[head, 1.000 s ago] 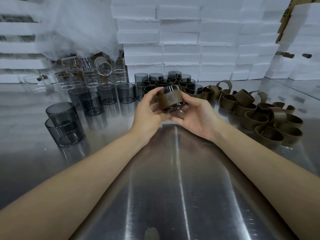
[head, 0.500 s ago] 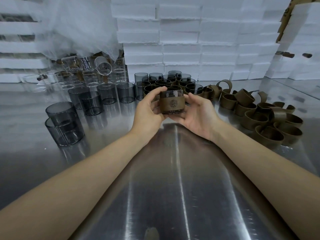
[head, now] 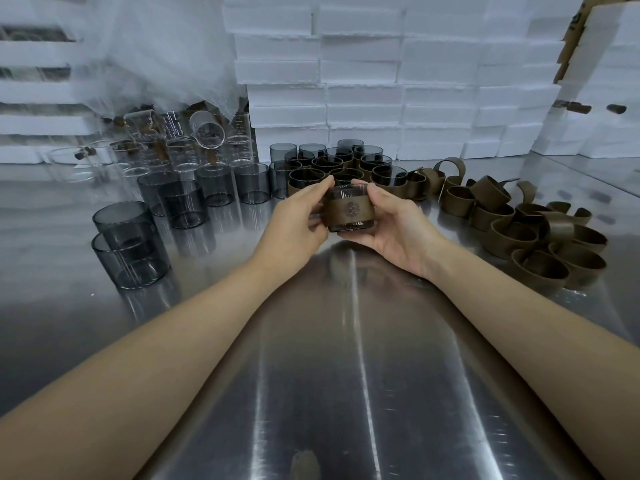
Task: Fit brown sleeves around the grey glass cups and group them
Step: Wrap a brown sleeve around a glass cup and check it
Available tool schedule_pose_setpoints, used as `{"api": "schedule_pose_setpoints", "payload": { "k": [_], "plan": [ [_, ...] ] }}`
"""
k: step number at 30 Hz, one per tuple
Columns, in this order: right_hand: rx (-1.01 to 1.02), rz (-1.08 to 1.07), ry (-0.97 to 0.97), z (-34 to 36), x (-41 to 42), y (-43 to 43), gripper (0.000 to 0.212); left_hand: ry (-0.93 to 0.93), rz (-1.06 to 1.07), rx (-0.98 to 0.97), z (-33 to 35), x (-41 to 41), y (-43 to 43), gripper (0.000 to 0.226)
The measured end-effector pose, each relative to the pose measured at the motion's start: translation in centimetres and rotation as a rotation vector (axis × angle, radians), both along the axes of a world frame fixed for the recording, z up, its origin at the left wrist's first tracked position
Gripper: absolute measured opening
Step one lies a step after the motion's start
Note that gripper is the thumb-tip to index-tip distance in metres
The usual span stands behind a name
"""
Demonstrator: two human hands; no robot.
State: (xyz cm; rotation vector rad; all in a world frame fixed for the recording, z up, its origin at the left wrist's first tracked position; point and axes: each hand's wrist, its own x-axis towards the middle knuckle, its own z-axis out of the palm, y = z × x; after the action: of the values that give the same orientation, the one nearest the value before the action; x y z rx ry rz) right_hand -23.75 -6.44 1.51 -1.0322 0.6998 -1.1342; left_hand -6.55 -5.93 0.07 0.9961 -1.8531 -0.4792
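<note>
Both hands hold one grey glass cup (head: pixel 349 226) upright just above the steel table (head: pixel 346 358), with a brown sleeve (head: pixel 349 211) bearing a round emblem wrapped around its middle. My left hand (head: pixel 294 223) grips its left side, thumb at the rim. My right hand (head: pixel 394 226) cups its right side and base. Right behind it stands a cluster of sleeved cups (head: pixel 332 171). Bare grey cups (head: pixel 180 202) stand to the left, two of them (head: pixel 128 244) nearer me. Loose brown sleeves (head: pixel 526 233) are piled at the right.
Clear glass beakers (head: pixel 180 147) crowd the back left under a plastic sheet (head: pixel 156 57). White foam boxes (head: pixel 398 81) are stacked like a wall along the back and right. The shiny table stretches toward me between my forearms.
The sleeved cup was tilted one second ago; it now stands upright with the emblem facing me. Both hands have moved slightly forward toward the sleeved cluster.
</note>
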Motion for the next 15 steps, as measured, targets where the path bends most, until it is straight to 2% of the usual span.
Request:
{"api": "schedule_pose_setpoints", "payload": {
  "k": [6,15],
  "plan": [
    [-0.006,0.025,-0.006,-0.01,-0.22,-0.03,0.026,-0.041,-0.022,-0.007,-0.20,0.10,-0.05,0.072],
    [-0.038,0.023,0.002,0.07,-0.35,-0.06,0.027,-0.036,-0.022,-0.012,0.33,-0.11,0.18,0.060]
  ]
}}
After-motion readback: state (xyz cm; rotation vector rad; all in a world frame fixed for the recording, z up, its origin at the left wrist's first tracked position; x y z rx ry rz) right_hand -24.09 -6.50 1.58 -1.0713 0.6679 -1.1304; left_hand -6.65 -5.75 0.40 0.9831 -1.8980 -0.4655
